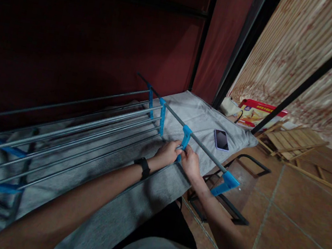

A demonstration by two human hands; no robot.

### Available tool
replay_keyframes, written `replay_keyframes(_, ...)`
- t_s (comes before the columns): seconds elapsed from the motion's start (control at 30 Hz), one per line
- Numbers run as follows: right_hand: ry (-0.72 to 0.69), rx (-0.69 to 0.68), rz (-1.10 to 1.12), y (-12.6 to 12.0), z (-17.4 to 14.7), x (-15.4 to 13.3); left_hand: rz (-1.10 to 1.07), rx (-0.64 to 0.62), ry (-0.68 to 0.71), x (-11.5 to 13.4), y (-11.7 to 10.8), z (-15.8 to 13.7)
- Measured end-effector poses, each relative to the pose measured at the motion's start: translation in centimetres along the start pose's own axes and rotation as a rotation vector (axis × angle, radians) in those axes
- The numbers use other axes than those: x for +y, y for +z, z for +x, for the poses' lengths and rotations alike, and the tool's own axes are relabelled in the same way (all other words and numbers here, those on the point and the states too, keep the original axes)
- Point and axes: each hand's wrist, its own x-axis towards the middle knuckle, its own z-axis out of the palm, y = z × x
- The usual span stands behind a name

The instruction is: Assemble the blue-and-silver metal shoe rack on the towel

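Observation:
A rack of grey metal tubes (89, 123) joined by blue plastic brackets (162, 117) lies on a grey blanket. Both of my hands meet at one blue bracket (186, 135), which sits on the long crosswise tube (174, 115). My left hand (167, 152), with a black watch (142, 167) on the wrist, is closed around a short tube end beside this bracket. Closed from the other side, my right hand (190, 162) pinches the bracket's lower part. My fingers partly hide the joint. Another blue bracket (226, 183) hangs at the crosswise tube's near end.
A phone (221, 140) lies on the grey blanket (185, 102) beyond my hands. Right of the bed stand a black metal-framed chair (251, 164), wooden slatted pieces (296, 142) and a red-yellow box (258, 114). A slanting dark bar (317, 77) crosses the patterned curtain.

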Motion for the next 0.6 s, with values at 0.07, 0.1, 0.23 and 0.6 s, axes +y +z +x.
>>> replay_keyframes(0.07,0.003,-0.001,-0.015,0.06,-0.06,-0.07,-0.012,0.004,0.005,-0.21,0.07,0.03)
replay_keyframes(0.1,0.002,-0.001,-0.018,0.07,-0.09,-0.10,-0.016,0.005,0.009,-0.27,0.11,0.06)
replay_keyframes(0.23,0.002,0.007,-0.024,0.09,-0.17,-0.28,-0.011,0.014,0.016,-0.23,0.21,0.08)
replay_keyframes(0.6,0.001,0.018,0.006,0.20,-0.33,-0.30,-0.052,0.000,-0.011,-0.68,0.23,0.37)
